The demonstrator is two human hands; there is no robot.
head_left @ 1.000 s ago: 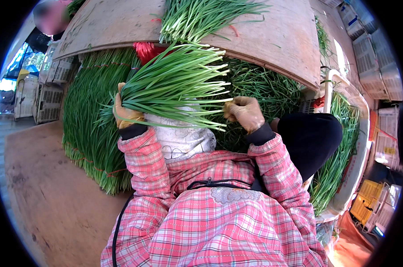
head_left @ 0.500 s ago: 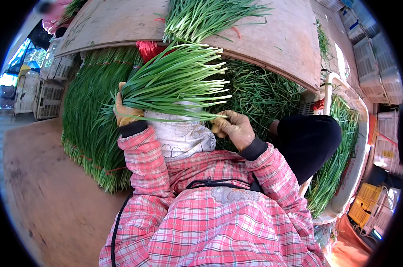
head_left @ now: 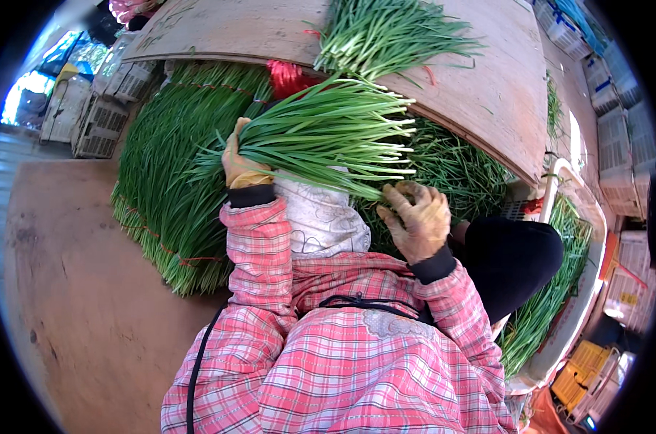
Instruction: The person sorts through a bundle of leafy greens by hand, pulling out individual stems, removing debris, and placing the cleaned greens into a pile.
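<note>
Well, the left hand (head_left: 245, 158) grips a leafy green bunch (head_left: 331, 134) over the white cloth (head_left: 319, 224); the right hand (head_left: 423, 223) spreads loosely beside it. If that grip slackens, it could fall apart.

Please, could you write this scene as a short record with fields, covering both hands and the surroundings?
Left: yellow-gloved left hand grips a fanned bunch of slender green stalks, pale ends pointing right
Right: yellow-gloved right hand, spread open, beside the bunch's lower ends; contact unclear
Left side: broad pile of long, red-tied green bundles
Ahead: flat pale-brown wooden board bearing another green bunch
Far right: white plastic basket containing green leaves
</note>
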